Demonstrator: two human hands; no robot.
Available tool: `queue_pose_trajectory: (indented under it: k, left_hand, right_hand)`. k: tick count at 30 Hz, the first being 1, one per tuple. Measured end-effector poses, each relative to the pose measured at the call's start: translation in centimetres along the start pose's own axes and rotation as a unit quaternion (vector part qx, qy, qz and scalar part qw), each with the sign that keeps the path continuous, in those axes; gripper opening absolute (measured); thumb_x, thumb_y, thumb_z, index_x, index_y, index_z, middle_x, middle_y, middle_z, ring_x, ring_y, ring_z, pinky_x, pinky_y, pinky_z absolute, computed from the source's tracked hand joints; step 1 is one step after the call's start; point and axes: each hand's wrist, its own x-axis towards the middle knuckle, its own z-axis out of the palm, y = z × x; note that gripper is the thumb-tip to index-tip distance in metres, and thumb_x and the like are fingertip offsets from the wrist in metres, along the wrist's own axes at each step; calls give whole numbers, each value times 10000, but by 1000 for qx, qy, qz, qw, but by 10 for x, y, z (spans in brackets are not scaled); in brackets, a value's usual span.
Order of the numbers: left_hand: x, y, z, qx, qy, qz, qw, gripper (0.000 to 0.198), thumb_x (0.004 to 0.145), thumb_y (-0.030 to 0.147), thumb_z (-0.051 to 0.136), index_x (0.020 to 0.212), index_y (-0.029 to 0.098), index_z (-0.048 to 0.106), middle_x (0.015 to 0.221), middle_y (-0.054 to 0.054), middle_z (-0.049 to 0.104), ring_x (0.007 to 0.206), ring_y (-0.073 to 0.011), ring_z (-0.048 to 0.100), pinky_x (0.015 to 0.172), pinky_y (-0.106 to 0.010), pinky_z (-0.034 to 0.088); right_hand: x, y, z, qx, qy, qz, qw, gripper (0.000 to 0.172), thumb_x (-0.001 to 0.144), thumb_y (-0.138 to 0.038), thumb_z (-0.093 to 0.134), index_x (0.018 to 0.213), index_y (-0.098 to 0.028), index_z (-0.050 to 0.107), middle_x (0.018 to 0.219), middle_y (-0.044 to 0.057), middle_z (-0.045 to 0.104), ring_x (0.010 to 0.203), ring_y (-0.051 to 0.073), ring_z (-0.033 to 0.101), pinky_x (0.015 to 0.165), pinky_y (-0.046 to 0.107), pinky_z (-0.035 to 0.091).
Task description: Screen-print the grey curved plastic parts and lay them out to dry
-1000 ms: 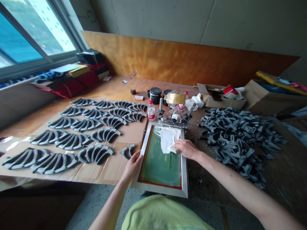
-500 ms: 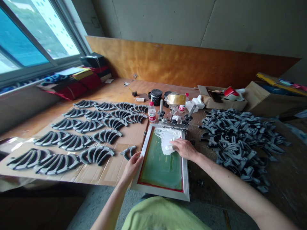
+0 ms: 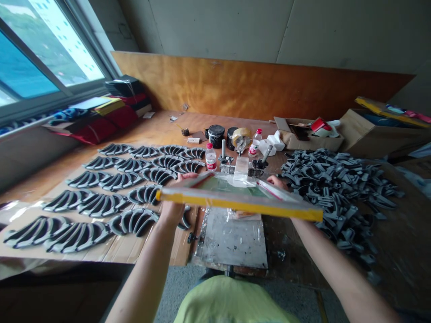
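A framed screen (image 3: 240, 204) is tilted up, its yellow-taped front edge raised over a grey base plate (image 3: 232, 237). My left hand (image 3: 177, 197) is closed on the frame's left side, partly hidden by it. On the right side my right hand (image 3: 278, 183) grips the frame, its fingers showing above the edge. A white piece (image 3: 241, 169) stands at the back of the screen, before the metal clamp (image 3: 257, 168). Curved grey parts (image 3: 84, 202) lie in rows on cardboard to the left.
Grey parts are heaped (image 3: 336, 193) on the right. Behind the clamp stand a black tub (image 3: 216, 136) and red-capped bottles (image 3: 211, 159). Open cardboard boxes (image 3: 313, 141) sit at the back right, and red packages (image 3: 114, 119) lie by the window.
The frame's front has swung up from flat, uncovering the base plate. My right hand has left the white piece for the frame's right side; my left hand has moved up with the frame.
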Motion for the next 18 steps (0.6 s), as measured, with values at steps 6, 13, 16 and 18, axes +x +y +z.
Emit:
queue_pose_trajectory:
  k: [6,13,16,18]
  left_hand:
    - [31,6,23,-69,46,5,997,469,816,621,558,939,173,622,758,-26,697,682,-132,637,578,-208,474]
    - [-64,-100,48,-19,-131,-344,930,619,755,680,611,1107,170,619,957,-115,727,780,-213,686,557,-275,513]
    - [-93,-130,49,-91,-79,-383,916,489,759,626,643,971,186,613,851,-75,716,762,-203,689,584,-275,525]
    - [-94,-143,27,-91,-3,-380,921,415,770,578,647,907,190,593,777,-55,707,661,-175,672,545,-255,506]
  right_hand:
    - [-54,-10,49,-13,-131,-106,986,288,802,-270,713,1067,-205,622,1032,58,667,994,220,576,881,360,447]
    - [-90,-81,41,-42,-122,-201,971,109,906,-271,604,914,-167,635,917,67,621,930,209,531,846,345,444]
    - [-109,-96,51,-15,-143,-354,924,171,946,-305,534,981,-193,659,902,52,637,934,202,534,859,348,441]
    - [-101,-73,50,-5,-154,-370,916,191,958,-247,502,1042,-227,672,912,28,663,923,181,552,852,328,445]
